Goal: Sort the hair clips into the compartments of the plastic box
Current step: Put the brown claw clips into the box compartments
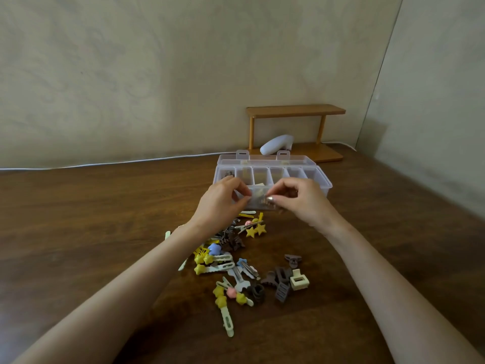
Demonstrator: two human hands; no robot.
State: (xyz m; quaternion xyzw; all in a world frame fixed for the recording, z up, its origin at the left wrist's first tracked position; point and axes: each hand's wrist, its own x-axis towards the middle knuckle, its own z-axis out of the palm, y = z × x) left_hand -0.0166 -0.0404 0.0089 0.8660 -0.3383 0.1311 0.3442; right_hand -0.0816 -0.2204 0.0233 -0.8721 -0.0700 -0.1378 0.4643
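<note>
A clear plastic box (321,189) with several compartments stands open on the table, its lid (265,159) folded back. A brown clip lies in its far-left compartment (227,174). My right hand (301,199) pinches a small brown clip (265,203) just above the box's front row. My left hand (223,203) hovers close beside it with fingertips curled together; whether they hold anything is unclear. A pile of hair clips (236,261) lies on the table below my hands: yellow stars (256,230), brown claws (279,278), a cream claw (299,279), and pastel snap clips (227,315).
A wooden table (91,219) fills the view. A small wooden shelf (295,111) stands behind the box against the wall, with a white device (275,145) under it. A white cable (105,164) runs along the table's back edge.
</note>
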